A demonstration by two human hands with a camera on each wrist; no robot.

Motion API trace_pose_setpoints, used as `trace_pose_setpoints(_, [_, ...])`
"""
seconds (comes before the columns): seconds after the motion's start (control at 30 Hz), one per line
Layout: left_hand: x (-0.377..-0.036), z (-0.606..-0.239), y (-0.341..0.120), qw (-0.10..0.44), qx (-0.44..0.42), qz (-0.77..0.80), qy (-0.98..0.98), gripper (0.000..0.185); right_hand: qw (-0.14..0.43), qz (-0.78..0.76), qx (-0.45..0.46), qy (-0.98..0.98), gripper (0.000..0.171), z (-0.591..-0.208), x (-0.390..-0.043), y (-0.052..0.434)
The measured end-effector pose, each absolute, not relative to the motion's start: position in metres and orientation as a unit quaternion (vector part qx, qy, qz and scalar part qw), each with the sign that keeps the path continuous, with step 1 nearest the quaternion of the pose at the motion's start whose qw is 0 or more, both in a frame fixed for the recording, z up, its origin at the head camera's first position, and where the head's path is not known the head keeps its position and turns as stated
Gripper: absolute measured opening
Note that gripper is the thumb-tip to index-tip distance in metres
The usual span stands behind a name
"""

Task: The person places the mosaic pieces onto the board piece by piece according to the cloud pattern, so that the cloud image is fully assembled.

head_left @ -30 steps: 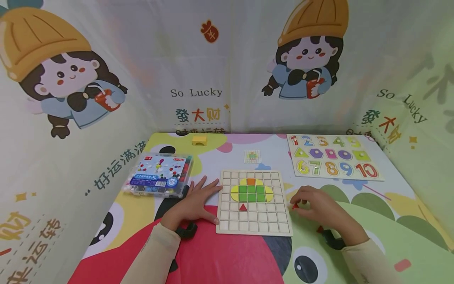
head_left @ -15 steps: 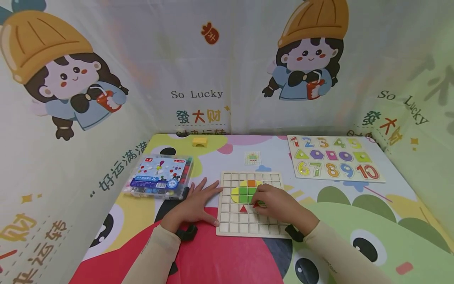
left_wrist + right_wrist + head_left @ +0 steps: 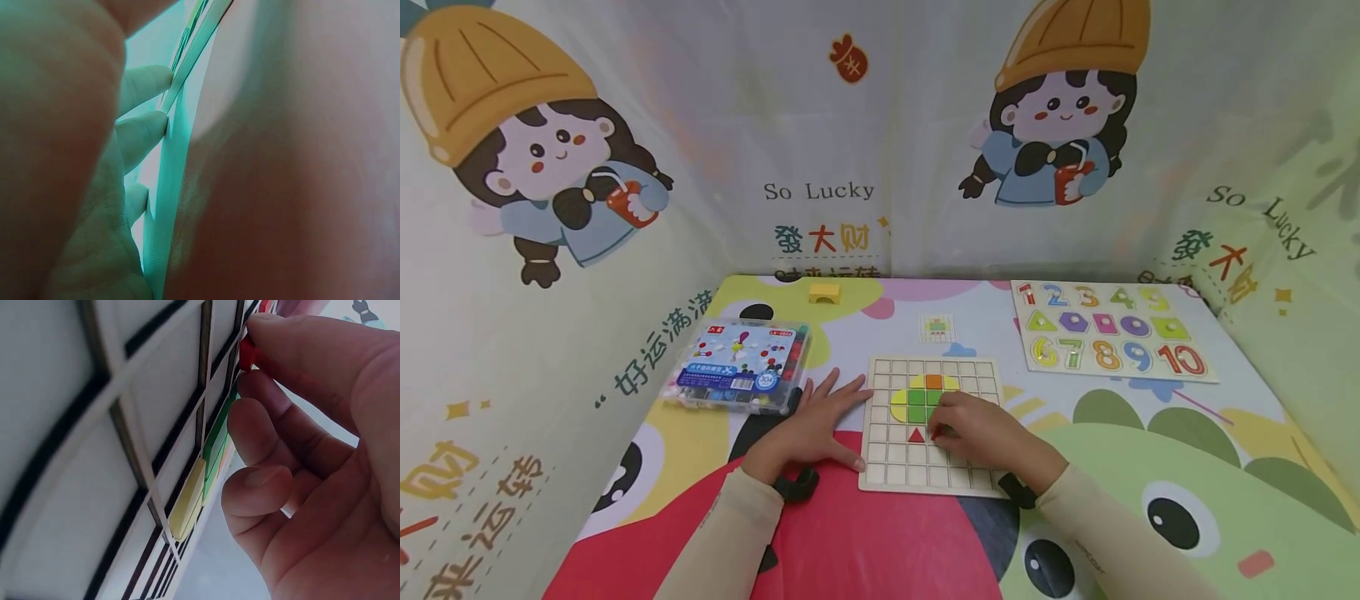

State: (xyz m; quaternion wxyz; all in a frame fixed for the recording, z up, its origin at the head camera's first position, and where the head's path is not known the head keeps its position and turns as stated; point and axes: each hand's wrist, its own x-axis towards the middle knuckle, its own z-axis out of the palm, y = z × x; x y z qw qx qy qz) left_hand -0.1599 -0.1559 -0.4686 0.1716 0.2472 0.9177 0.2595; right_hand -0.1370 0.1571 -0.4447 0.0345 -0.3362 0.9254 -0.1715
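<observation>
A square wooden grid board (image 3: 891, 475) lies on the table, holding several green tiles (image 3: 917, 407), yellow rounded tiles (image 3: 898, 407), an orange square (image 3: 933, 382) and a red triangle (image 3: 916, 436). My left hand (image 3: 805, 427) is spread flat beside the board, thumb and fingertips touching its left edge. Over the board's middle, my right hand (image 3: 981, 429) pinches a small red piece (image 3: 247, 355) between thumb and index finger, in the row of the red triangle. In the right wrist view the piece touches the grid; its full outline is hidden by the fingers. Some right-hand tiles are covered by this hand.
A clear-sided box with a picture lid (image 3: 737, 367) stands left of the board. Behind it sits a yellow arch block (image 3: 825, 293). A small pattern card (image 3: 937, 328) lies beyond the board, and a number-and-shape puzzle (image 3: 1116, 329) at back right.
My right hand has moved left from beside the board onto its middle, carrying the red piece, then slightly further left. My left hand has stayed at the board's left edge.
</observation>
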Motion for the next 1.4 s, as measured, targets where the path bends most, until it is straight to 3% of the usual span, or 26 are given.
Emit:
trace_pose_setpoints(0.57, [-0.16, -0.469, -0.157, 0.169, 0.251, 0.257, 0.918, 0.112, 0.048, -0.188, -0.301, 0.934, 0.015, -0.434, -0.127, 0.167])
trace_pose_setpoints(0.8, [-0.161, -0.47, -0.157, 0.173, 0.25, 0.257, 0.918, 0.112, 0.029, -0.23, -0.254, 0.939, 0.018, -0.421, -0.113, 0.214])
trace_pose_setpoints(1.03, [-0.162, -0.466, -0.157, 0.172, 0.246, 0.252, 0.92, 0.112, -0.04, -0.26, -0.229, 0.937, 0.019, -0.422, -0.098, 0.274])
trace_pose_setpoints(1.4, [-0.163, -0.469, -0.157, 0.171, 0.249, 0.255, 0.919, 0.113, -0.058, -0.259, -0.204, 0.942, 0.03, -0.443, -0.073, 0.325])
